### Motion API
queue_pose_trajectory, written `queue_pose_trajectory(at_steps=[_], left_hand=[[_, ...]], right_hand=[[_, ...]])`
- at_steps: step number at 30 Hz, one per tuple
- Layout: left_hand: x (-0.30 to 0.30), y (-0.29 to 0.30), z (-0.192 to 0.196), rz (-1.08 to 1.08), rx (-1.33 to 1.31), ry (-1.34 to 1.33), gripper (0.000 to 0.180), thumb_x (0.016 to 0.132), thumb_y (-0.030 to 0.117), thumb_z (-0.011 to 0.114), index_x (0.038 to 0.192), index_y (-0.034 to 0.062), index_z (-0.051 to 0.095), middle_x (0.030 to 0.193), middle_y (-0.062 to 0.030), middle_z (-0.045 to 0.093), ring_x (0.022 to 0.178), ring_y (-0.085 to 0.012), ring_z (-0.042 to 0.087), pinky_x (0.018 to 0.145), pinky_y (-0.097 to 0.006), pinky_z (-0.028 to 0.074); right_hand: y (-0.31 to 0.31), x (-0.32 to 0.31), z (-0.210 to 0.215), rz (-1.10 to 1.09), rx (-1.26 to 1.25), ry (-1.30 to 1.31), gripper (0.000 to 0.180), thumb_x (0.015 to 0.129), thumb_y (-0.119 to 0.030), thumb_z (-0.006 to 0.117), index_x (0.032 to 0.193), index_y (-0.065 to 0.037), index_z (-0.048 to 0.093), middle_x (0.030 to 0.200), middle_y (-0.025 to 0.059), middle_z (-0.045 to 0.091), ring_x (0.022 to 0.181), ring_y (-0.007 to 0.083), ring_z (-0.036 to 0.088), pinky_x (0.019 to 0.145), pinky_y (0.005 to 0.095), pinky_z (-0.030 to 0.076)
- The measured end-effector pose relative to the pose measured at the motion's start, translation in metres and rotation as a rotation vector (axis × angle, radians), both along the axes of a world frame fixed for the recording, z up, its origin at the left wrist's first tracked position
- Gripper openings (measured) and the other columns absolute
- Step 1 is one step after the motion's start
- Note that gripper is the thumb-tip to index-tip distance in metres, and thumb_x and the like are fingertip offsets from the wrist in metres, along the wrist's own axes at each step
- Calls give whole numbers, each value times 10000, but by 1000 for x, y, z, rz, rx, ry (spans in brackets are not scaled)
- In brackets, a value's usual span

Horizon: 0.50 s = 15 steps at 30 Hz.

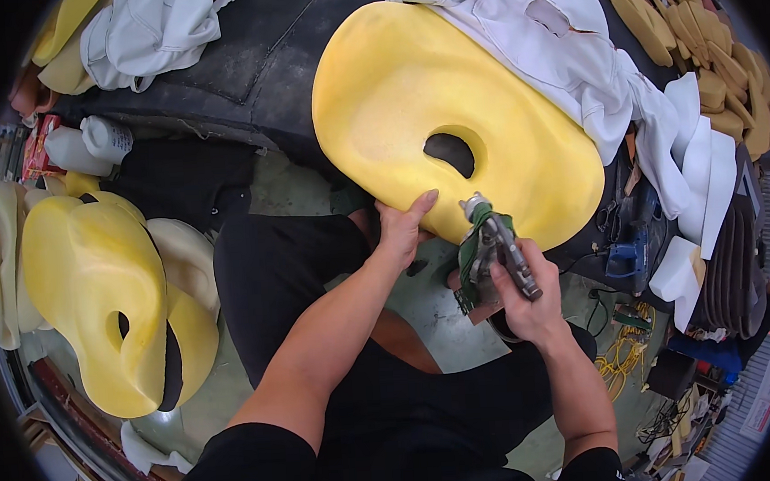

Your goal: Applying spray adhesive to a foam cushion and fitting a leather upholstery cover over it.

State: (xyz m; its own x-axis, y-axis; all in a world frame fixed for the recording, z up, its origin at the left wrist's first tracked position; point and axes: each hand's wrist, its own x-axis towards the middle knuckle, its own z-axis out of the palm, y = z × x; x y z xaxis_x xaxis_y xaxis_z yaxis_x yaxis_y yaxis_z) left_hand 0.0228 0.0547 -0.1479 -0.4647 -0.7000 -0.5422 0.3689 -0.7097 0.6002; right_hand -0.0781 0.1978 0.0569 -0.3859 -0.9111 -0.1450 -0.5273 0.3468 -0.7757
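Note:
A large yellow moulded foam seat pad (528,135) with an oval hole lies tilted on the dark bench in front of me. My left hand (400,231) grips its near edge, thumb on top and fingers underneath. In my right hand (528,298) is a spray gun (511,255), its metal nozzle at the pad's near edge, below the hole. Green cloth or tape wraps part of the gun. My right fingers are closed around its handle and partly hidden. White sewn covers (532,46) lie along the pad's far right side.
More yellow foam pads (97,293) are stacked at the left, near white plastic bottles (88,144). A blue power tool (626,257) and white foam strips (703,177) sit at the right. Tan pieces (718,61) pile up far right. A yellow cord (626,358) coils low at the right.

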Motion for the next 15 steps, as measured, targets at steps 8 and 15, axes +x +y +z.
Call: queue_pose_trajectory(at_steps=[8,15], left_hand=[[3,-1,6,-10,12,13,979,884,246,892,1526,138,161,1498,-169,469,1315,-367,602,892,-650,618],[-1,0,2,-27,13,-6,908,916,259,858,1539,169,203,1512,-155,478,1340,-368,585,920,-690,593]], right_hand=[[10,0,5,-51,-30,-41,188,968,-89,726,1082,7,612,731,10,573,656,85,499,610,285,426],[15,0,3,-107,-76,25,190,960,-30,701,1133,11,632,769,99,689,655,152,650,639,310,511]])
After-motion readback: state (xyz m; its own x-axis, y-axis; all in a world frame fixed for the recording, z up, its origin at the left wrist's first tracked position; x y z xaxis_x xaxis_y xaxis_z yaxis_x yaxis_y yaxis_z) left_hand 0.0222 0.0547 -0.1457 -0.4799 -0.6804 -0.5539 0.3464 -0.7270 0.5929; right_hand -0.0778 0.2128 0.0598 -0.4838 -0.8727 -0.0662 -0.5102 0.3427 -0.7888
